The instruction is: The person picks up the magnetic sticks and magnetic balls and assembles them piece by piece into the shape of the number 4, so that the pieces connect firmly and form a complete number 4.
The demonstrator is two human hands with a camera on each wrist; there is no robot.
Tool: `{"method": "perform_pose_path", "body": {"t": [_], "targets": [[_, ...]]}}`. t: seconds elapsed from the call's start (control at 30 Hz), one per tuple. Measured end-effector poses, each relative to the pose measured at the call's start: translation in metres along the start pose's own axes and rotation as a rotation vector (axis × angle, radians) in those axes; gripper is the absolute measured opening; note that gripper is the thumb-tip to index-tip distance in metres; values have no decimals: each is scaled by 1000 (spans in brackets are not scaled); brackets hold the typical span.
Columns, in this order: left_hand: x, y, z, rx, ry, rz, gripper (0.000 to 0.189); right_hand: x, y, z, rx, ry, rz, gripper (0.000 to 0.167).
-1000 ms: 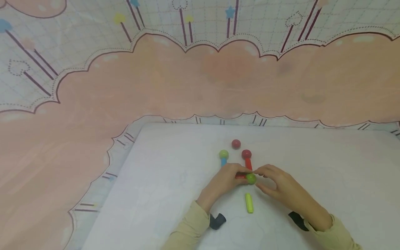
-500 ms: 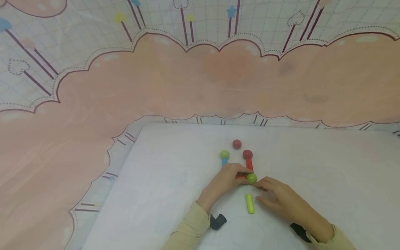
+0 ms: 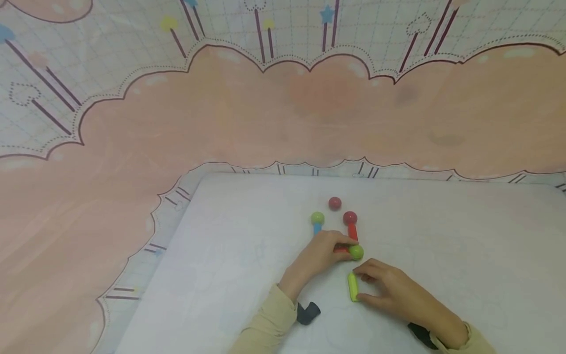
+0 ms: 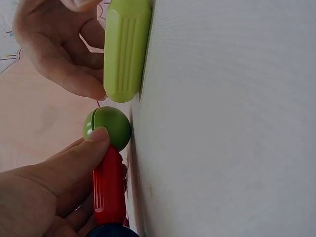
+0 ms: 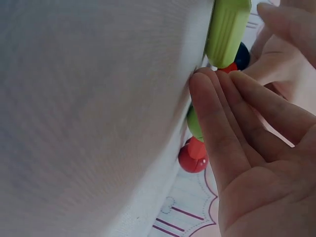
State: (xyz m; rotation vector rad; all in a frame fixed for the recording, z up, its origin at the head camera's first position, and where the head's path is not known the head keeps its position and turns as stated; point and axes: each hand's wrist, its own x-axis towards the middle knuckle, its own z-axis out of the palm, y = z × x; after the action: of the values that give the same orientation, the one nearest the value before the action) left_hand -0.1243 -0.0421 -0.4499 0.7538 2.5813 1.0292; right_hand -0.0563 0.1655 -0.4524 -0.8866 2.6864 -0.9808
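Note:
My left hand (image 3: 319,251) pinches a green ball (image 3: 356,252) joined to a red stick (image 4: 108,192); the thumb lies on the ball in the left wrist view. A dark blue ball (image 4: 112,231) is at the stick's other end. My right hand (image 3: 395,290) is around a yellow-green ribbed stick (image 3: 353,287) lying on the table, fingertips by its far end and thumb by its near end. In the right wrist view those fingers are fairly straight, and the thumb stands apart from the stick (image 5: 229,32).
Beyond my hands lie a loose red ball (image 3: 334,203), a red ball (image 3: 350,218) on a red stick (image 3: 352,232), and a light green ball (image 3: 317,218) on a blue stick (image 3: 317,228). Black wrist gear (image 3: 308,313) shows by the left sleeve. The white tabletop (image 3: 247,211) meets a patterned wall covering.
My right hand has moved from beside the green ball toward me, down to the yellow-green stick. The left hand keeps its pinch in the same spot.

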Motion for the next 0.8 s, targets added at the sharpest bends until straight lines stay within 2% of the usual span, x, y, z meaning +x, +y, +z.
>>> {"method": "perform_pose_path", "body": {"t": [0.17,0.3,0.6,0.8], "targets": [[3,0,2,2,-1,12,35,-2,-1,0,-57,11,-17,44],[5,0,4,11,-2,33,35,-4,-3,-1,-94,-8,7,47],[3,0,2,22,0,15,34,-3,-4,2,-121,12,-14,47],[0,-1,1,26,8,7,34,0,-5,2,-118,-6,-9,48]]}}
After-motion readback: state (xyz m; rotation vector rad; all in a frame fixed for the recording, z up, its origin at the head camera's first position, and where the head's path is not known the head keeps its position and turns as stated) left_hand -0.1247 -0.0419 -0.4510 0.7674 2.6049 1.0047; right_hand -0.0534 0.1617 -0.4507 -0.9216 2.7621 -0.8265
